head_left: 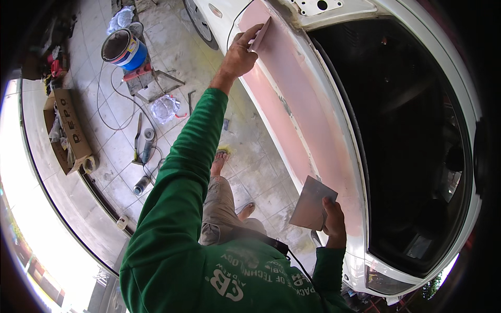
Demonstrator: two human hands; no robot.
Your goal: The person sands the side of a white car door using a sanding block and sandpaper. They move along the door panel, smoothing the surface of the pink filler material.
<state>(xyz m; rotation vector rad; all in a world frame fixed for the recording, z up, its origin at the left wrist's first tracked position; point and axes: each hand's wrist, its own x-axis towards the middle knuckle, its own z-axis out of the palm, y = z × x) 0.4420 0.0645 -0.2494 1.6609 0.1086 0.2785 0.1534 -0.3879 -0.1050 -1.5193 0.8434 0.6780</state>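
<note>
My left hand (241, 56) reaches far forward, its fingers closed on a thin flat putty spreader (262, 34). The spreader's edge is against the pink filler-coated door panel (302, 99) of a white car, near its far end. My right hand (334, 218) is closer to my body and grips the side of a square grey mixing plate (312, 204). That plate is held beside the panel's near end. Pale pink filler covers most of the panel, with a bare whitish strip running lengthwise along it. The right fingers are partly hidden behind the plate.
To the right is the car's dark window (407, 130). On the tiled floor to the left stand a blue bucket (131, 56) on a low stand, an angle grinder (148, 143) with its cord, a hammer-like tool (138, 140), crumpled plastic (165, 108) and an open cardboard box (73, 125).
</note>
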